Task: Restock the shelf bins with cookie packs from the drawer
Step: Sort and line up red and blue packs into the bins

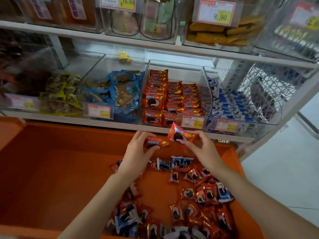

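Red foil wrapped the cookie pack (179, 135) pinched in the right hand (202, 149). Its printed dark biscuit faced up, tilted toward the bin of matching red packs (172, 99) just above, probably so it would go in aligned. The left hand (138, 150) curled round a second red pack (156, 142), held flat beside the first. Both hovered over the orange drawer (51, 169), where loose red and blue packs (198, 195) lay scattered.

White metal shelving (120, 41) stands on a pale, glossy floor (284, 178); a white lattice panel (250, 78) closes its right end.
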Demonstrator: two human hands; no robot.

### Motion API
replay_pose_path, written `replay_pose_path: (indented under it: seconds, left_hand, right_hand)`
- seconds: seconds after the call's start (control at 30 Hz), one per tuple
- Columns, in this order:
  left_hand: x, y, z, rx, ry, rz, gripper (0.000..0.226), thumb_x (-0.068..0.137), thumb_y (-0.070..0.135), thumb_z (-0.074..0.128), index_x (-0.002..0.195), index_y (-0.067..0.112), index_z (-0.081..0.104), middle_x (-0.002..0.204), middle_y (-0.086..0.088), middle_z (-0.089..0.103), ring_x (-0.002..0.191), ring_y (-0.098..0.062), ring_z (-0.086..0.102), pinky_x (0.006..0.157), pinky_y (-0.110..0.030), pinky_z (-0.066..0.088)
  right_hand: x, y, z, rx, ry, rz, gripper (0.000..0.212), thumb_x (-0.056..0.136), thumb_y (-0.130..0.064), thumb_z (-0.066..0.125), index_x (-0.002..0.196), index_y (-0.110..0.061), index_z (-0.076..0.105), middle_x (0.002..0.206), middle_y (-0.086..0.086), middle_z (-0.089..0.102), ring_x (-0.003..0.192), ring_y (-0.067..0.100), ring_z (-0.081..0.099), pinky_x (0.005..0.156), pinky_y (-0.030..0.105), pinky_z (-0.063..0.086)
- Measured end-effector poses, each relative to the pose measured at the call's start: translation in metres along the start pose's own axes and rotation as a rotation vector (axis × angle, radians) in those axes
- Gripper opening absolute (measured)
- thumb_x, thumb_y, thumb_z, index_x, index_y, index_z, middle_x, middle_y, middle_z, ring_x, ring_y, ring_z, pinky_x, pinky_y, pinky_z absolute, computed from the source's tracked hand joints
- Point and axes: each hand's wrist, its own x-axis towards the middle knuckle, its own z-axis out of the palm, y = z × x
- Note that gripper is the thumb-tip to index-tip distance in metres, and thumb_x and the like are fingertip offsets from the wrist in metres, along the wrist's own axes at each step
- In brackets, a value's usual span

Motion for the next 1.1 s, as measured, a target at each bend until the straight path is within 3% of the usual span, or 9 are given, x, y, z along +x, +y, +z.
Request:
replay_pose_path:
  seconds: [0.1,0.2,0.4,0.47,0.6,0.97,1.1]
  left_hand:
    - [0.022,-0.003,-0.012,0.001,0.066,-0.006,0.029,0.09,0.02,0.062,0.118,0.022,0.053,0.114,0.008,0.046,0.105,-0.005,0.05,0.078,-0.006,0.041]
    - [0.041,-0.008,-0.022,0.047,0.107,0.027,0.028,0.091,0.018,0.06,0.119,0.02,0.054,0.112,0.009,0.044,0.104,-0.006,0.047,0.083,-0.009,0.041]
    - [0.072,-0.027,-0.035,0.207,0.095,0.061,0.032,0.086,0.026,0.068,0.114,0.016,0.059,0.136,-0.003,0.046,0.135,-0.022,0.032,0.11,-0.043,0.032]
    - [0.078,-0.032,-0.036,0.206,0.074,0.045,0.032,0.085,0.027,0.068,0.114,0.017,0.06,0.144,-0.003,0.042,0.142,-0.022,0.024,0.114,-0.047,0.026]
    - [0.08,-0.042,-0.037,0.24,-0.008,0.05,0.03,0.087,0.026,0.067,0.115,0.019,0.059,0.149,-0.003,0.038,0.144,-0.019,0.018,0.117,-0.045,0.021]
    - [0.079,-0.046,-0.036,0.229,-0.036,0.065,0.031,0.087,0.027,0.067,0.116,0.018,0.059,0.15,0.003,0.034,0.144,-0.013,0.012,0.112,-0.026,0.012]
    - [0.076,-0.036,-0.035,0.101,0.037,0.002,0.032,0.085,0.027,0.069,0.114,0.016,0.059,0.138,0.001,0.042,0.133,-0.011,0.029,0.108,-0.029,0.03]
  right_hand:
    - [0.035,-0.02,0.008,-0.111,0.073,-0.101,0.024,0.089,-0.029,0.064,0.108,-0.019,0.054,0.103,-0.01,0.059,0.098,0.005,0.055,0.076,0.008,0.043]
    - [0.068,-0.039,0.017,-0.145,0.128,-0.194,0.021,0.091,-0.024,0.063,0.109,-0.022,0.051,0.107,-0.005,0.057,0.101,0.014,0.058,0.083,0.024,0.049]
    - [0.119,-0.056,0.038,-0.313,0.151,-0.286,0.024,0.089,-0.02,0.066,0.11,-0.017,0.057,0.109,-0.003,0.06,0.101,0.011,0.056,0.08,0.018,0.042]
    - [0.131,-0.055,0.045,-0.36,0.114,-0.274,0.025,0.089,-0.019,0.066,0.111,-0.016,0.057,0.113,0.001,0.062,0.104,0.016,0.058,0.081,0.021,0.043]
    - [0.146,-0.053,0.054,-0.445,0.044,-0.255,0.025,0.088,-0.016,0.067,0.111,-0.013,0.058,0.125,0.006,0.059,0.117,0.022,0.054,0.086,0.022,0.043]
    - [0.163,-0.046,0.055,-0.693,0.027,-0.232,0.038,0.081,-0.037,0.072,0.113,-0.019,0.061,0.125,0.001,0.06,0.113,0.021,0.056,0.078,0.027,0.045]
    - [0.153,-0.049,0.053,-0.702,0.049,-0.262,0.044,0.084,-0.035,0.069,0.122,-0.018,0.054,0.129,0.002,0.053,0.114,0.019,0.053,0.083,0.024,0.044]
